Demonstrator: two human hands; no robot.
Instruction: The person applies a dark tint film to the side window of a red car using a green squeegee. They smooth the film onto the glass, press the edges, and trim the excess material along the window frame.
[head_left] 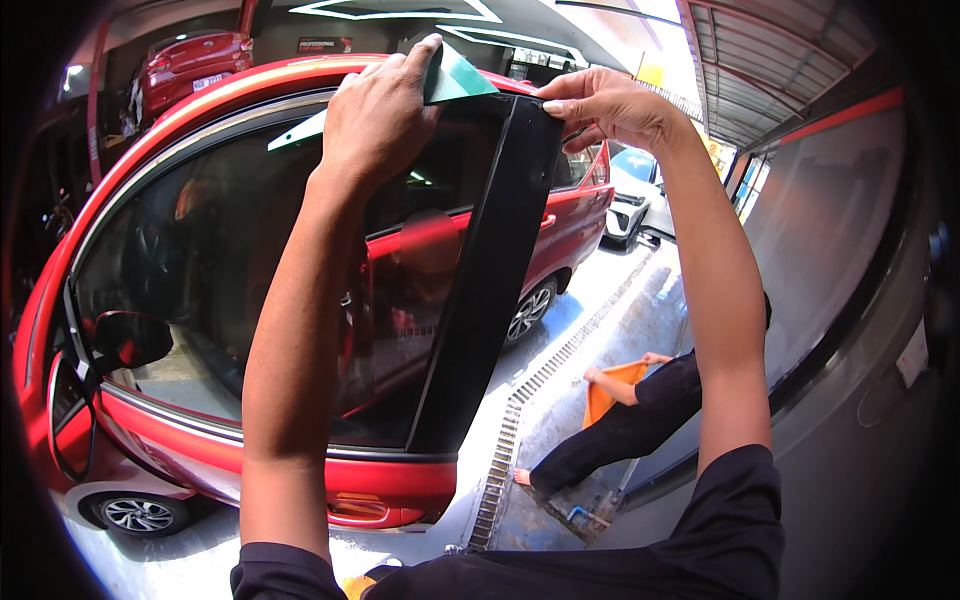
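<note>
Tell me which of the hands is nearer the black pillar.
Right. The right hand is at the top corner of the black pillar; the left hand is farther off, to the left, holding a green card.

I see the door (400, 476) in bright red, its window (200, 235) smoky black, its pillar (487, 280) plain black. At the door's top I get a teal card (462, 80); right of the door, an orange cloth (610, 390), a dark-and-pale striped drain (499, 458), a white car (622, 187).
</note>
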